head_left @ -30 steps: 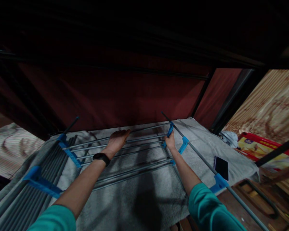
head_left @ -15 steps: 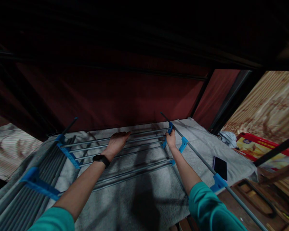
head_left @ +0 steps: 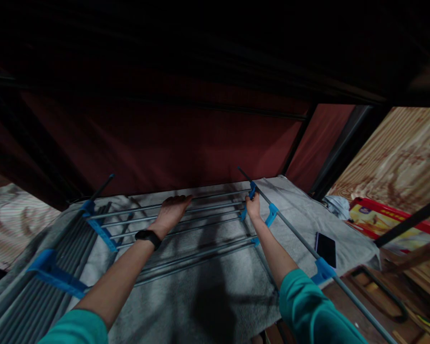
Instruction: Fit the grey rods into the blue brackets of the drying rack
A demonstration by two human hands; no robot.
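Note:
A partly assembled rack of thin grey metal tubes [head_left: 208, 209] and blue plastic connectors lies across a grey cloth. My left hand [head_left: 172, 211], with a dark band at the wrist, is wrapped over the far tubes near their middle. At the right end, my right hand [head_left: 252, 206] grips a blue connector [head_left: 252, 190] where the tubes meet it; its fingertips are partly hidden. Beside that hand, a long side pole [head_left: 297, 232] carries more blue connectors. Another blue connector [head_left: 99, 229] holds the left ends of the tubes.
Several loose grey tubes [head_left: 43, 306] lie side by side at the left. A phone [head_left: 326, 249] rests on the cloth [head_left: 165, 315] at the right. Past it are a red and yellow box [head_left: 390, 224] and a handsaw [head_left: 380, 291]. Dark frame bars [head_left: 347, 153] stand around the cloth.
The view has shifted very slightly. Both hands keep their places on the rack, and nothing has visibly been let go or taken hold of.

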